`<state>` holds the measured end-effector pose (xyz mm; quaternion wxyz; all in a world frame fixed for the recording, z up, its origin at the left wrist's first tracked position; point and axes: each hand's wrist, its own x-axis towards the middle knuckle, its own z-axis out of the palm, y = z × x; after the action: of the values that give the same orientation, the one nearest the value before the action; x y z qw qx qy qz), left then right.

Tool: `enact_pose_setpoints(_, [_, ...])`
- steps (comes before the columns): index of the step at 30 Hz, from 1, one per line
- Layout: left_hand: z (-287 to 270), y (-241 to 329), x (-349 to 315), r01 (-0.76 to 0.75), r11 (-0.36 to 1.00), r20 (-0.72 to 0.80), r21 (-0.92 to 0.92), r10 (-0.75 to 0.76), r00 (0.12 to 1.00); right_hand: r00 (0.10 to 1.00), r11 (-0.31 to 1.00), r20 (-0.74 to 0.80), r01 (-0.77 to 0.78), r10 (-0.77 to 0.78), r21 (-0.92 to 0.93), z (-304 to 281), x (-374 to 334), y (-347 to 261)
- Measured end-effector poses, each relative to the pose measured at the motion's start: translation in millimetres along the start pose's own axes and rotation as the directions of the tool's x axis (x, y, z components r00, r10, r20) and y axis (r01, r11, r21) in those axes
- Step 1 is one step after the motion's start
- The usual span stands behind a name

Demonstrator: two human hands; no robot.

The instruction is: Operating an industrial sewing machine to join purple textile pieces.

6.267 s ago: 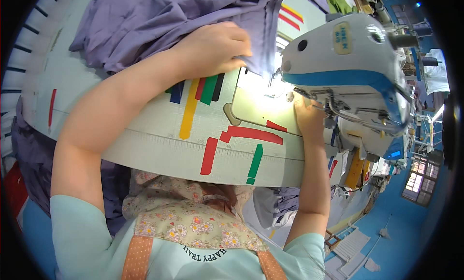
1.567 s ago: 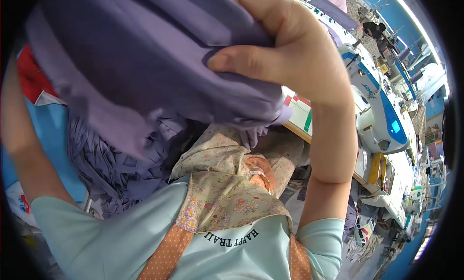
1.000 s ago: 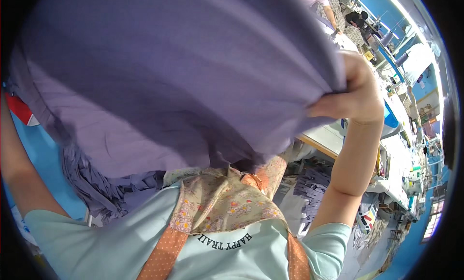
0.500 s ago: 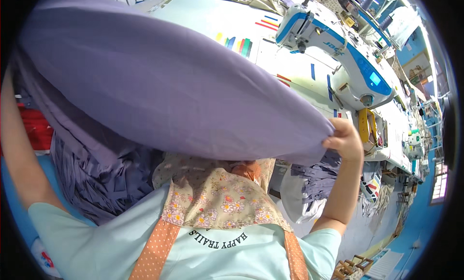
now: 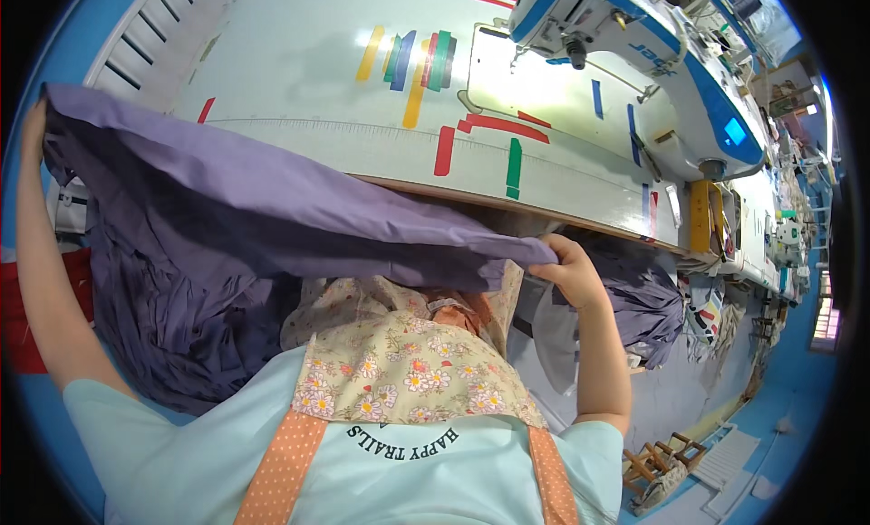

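While the table (image 5: 299,67) spans the far side, hard, smooth and pale, with a ruler scale along its near edge, the work is on my side of it.

Cloth (image 5: 299,189): plain purple, thin, matte, drawn into a long sagging band across in front of me, lighter along the top, deep shadow in the fold below. Status as I read it: cloth is off the machine and spread between my two hands, not folded, not laid down. Can't tell whether any sewing on it is finished; no stitching readable at this size, so can't call what's left.

Heap (image 5: 199,316) at my left: same purple, soft, crumpled, narrow creases. Machine (image 5: 671,108): glossy rigid white and blue shell, its head well apart from the cloth. Apron (image 5: 408,362) on me: floral print, wrinkled. Bundle (image 5: 634,294) at right, below the table edge: purple, gathered, looks pleated.

Right hand (image 5: 573,273): thumb and fingers pinching one cloth corner. Left hand (image 5: 34,131): at the opposite end, seems closed on that corner; finger detail lost at the dark rim.

Box (image 5: 700,215) near the machine: yellow, straight-sided. Tapes (image 5: 444,150) on the table: flat coloured strips, mostly straight.
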<state>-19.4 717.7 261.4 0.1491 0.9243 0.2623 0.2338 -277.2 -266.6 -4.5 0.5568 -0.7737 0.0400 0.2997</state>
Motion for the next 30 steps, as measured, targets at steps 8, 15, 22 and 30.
enact_pose_setpoints(8, [56.4,285.3,-370.6,-0.197,0.814,0.667,-0.547,0.566,0.485,0.588,0.72,-0.809,0.562,0.0,0.407,2.0,-4.2,4.7])
enact_pose_setpoints(15, [100.2,374.6,-492.2,0.673,0.389,0.718,-0.629,0.623,0.311,0.375,0.526,-0.844,0.84,-0.383,0.135,13.5,9.0,-51.2])
enact_pose_setpoints(22, [131.3,390.8,-519.6,0.755,0.272,0.716,-0.597,0.605,0.348,0.609,0.589,-0.737,0.723,-0.295,0.361,55.5,5.0,-66.3])
enact_pose_setpoints(30, [131.3,394.3,-530.1,0.696,0.364,0.721,-0.619,0.615,0.32,0.835,0.778,-0.434,0.508,-0.34,0.369,73.1,45.7,-93.6])
